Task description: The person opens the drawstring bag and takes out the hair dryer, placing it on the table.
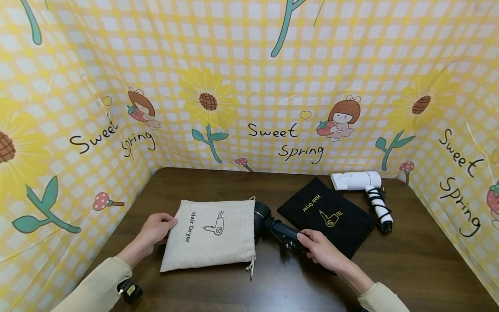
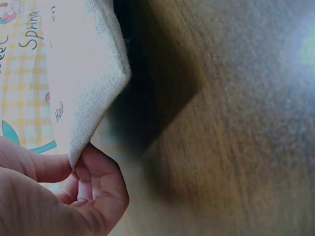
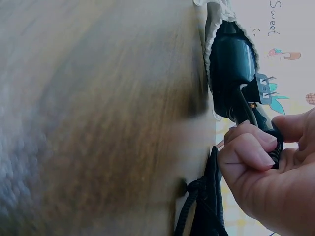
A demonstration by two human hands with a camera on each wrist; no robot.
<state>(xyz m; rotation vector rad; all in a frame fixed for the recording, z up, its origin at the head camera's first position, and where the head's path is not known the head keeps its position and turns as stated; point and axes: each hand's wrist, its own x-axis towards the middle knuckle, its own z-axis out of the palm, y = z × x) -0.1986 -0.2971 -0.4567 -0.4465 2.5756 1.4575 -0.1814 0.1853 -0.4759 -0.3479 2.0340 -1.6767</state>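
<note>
A cream drawstring bag (image 1: 230,255) printed "Hair Dryer" lies flat at the middle left of the table. My left hand (image 1: 156,229) pinches its closed left edge between thumb and fingers; the left wrist view shows that edge lifted off the tabletop. Out of the bag's mouth, on the right, comes a dark hair dryer (image 1: 263,216), its front part hidden inside the cloth. My right hand (image 1: 323,249) grips the dryer's handle near its end. In the right wrist view, a plug (image 3: 261,89) and cord sit against the handle, by the curled fingers.
A black drawstring bag (image 1: 312,197) with gold print lies behind and beside my right hand. Beyond it, a white hair dryer (image 1: 356,180) with its black cord wound round the handle rests at the back right. A yellow checked cloth (image 1: 249,99) walls the brown table (image 1: 218,182) behind and at the sides.
</note>
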